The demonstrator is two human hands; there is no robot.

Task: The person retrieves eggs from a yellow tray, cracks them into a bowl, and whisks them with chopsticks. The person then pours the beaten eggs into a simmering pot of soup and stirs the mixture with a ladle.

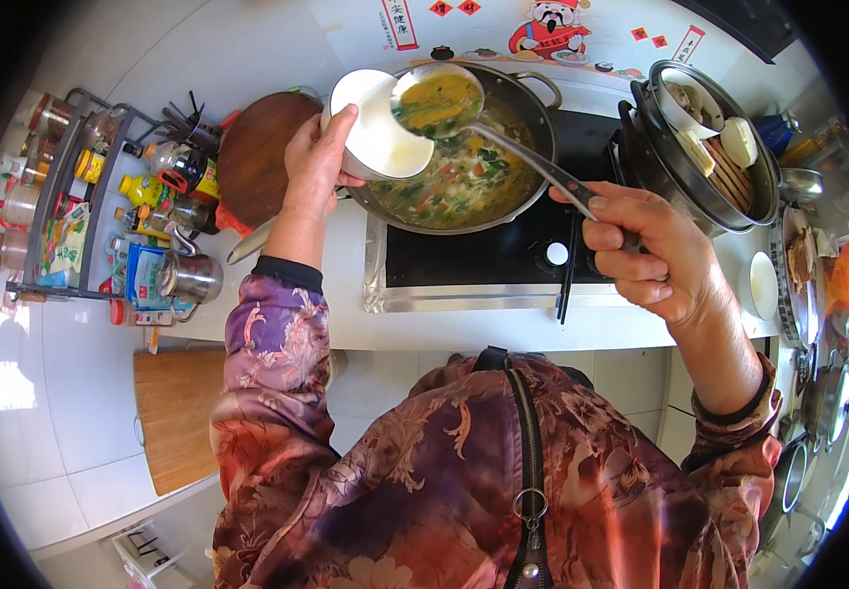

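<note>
My left hand [325, 147] grips a white bowl [373, 136] by its rim and side, tilted over the left part of a wide wok [468, 227]. In my right hand [652, 250] is the dark handle of a metal ladle [535, 156]. The ladle's bowl, filled with yellowish soup [435, 99], overlaps the white bowl's right rim; whether they touch I cannot tell. A little soup shows inside the white bowl. Below lies more soup [468, 180] with green leaves, pale strands and reddish bits, filling the wok on a black cooktop [461, 258].
Chopsticks [568, 272] lie beside the cooktop knob [557, 254]. At right, a steamer pot [763, 195] holds food and a small bowl [711, 121]; a white bowl [763, 286] stands nearer. Leftward are a round wooden board [262, 158], bottles [185, 166], a metal pot [192, 276] and a spice rack [71, 177].
</note>
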